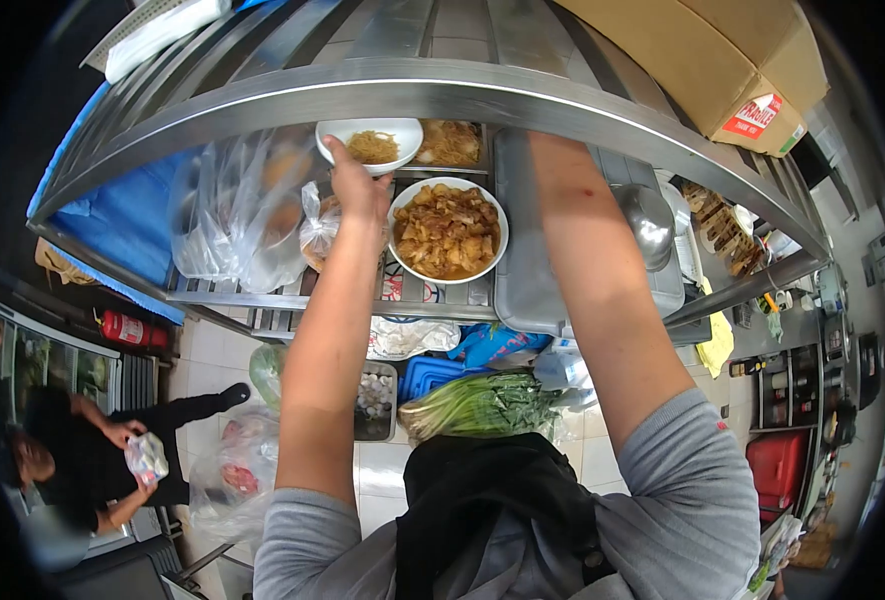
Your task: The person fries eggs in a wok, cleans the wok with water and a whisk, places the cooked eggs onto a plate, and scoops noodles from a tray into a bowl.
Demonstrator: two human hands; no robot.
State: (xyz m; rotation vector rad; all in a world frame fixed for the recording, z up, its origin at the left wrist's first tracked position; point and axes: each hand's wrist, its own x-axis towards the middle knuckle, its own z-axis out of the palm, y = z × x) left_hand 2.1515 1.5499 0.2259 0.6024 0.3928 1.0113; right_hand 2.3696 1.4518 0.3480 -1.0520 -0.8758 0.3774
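My left hand (357, 185) grips the near edge of a white bowl (399, 165), with thin yellowish noodles (373, 147) inside. Just behind that bowl lies a metal tray of brownish food (450, 143). A larger white bowl (503, 246) of brown stewed chunks in sauce stands on the rack to the right of my left wrist. My right forearm (592, 220) reaches over a grey lidded plastic bin (522, 290); the hand is hidden behind the upper shelf's metal rail. Beside that forearm, an upturned metal bowl (649, 228) rests on the bin.
The slatted shelf's rail (412, 88) crosses above both arms, and a cardboard box (702, 60) sits on top. Plastic bags (237, 220) hang at left. Leafy greens (482, 405) lie below. A person (92, 450) in dark clothes holds a package at lower left.
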